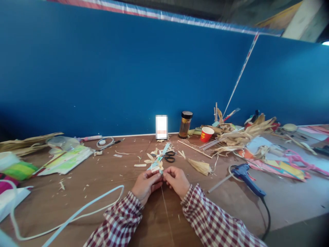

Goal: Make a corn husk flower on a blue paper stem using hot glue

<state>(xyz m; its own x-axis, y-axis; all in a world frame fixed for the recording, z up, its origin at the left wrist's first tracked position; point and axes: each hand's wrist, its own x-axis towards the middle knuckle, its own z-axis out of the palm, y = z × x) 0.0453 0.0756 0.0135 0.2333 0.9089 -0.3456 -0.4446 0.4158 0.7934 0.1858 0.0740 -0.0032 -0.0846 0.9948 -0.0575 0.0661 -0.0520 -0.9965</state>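
Note:
My left hand point(146, 183) and my right hand point(178, 180) meet at the middle of the table, fingertips pinched together. Between them is a small pale husk flower point(159, 166), gripped low down, its petals showing above the fingers; its lower part is hidden. Just beyond lie more cream husk petals point(150, 159) and a light blue strip point(166, 150). Black-handled scissors point(170, 157) rest close behind my hands. To the right of them a dried husk piece point(199, 167) lies flat. Checked sleeves cover both wrists.
A blue glue gun point(243, 173) lies at right, its cord running toward the front. Behind stand a dark-lidded jar point(185, 125), a red paper cup point(206, 134) and heaped dried husks point(239, 137). A white cable point(84, 215) loops at left. A blue partition point(115, 68) borders the table.

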